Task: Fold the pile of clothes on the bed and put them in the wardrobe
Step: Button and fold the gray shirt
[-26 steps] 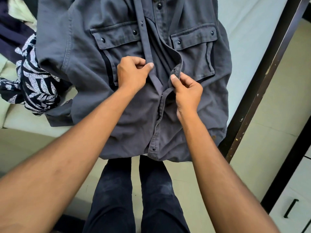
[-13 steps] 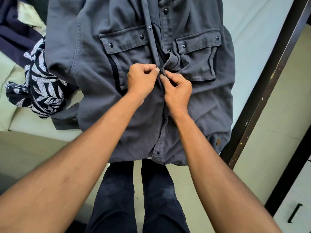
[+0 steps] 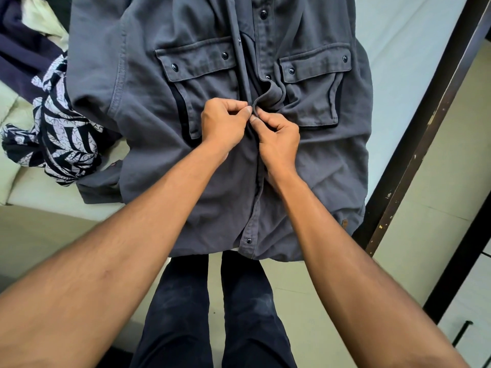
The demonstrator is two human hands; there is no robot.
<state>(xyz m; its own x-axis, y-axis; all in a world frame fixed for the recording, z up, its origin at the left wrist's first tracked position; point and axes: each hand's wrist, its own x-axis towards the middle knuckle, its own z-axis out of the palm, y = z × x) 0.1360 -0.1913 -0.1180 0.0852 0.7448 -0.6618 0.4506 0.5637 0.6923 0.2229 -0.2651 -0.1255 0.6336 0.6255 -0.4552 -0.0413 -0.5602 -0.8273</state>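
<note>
At the far left of the bed the unfolded pile waits: a navy garment and, just beside it, a crumpled black-and-white leaf-print garment, both lying against the sleeve of the grey shirt. The shirt is spread front-up across the bed with its hem hanging over the near edge toward the person, probably so the front lies flat and within reach. At its middle, the left hand is curled, thumb and forefinger pinching one edge of the front opening just below the chest pockets. The right hand, touching it, pinches the opposite edge, which bows up in a loop above the fingers. The two edges are drawn together, apparently to close a button before folding. To the right runs the dark bed frame; nothing is folded yet.
</note>
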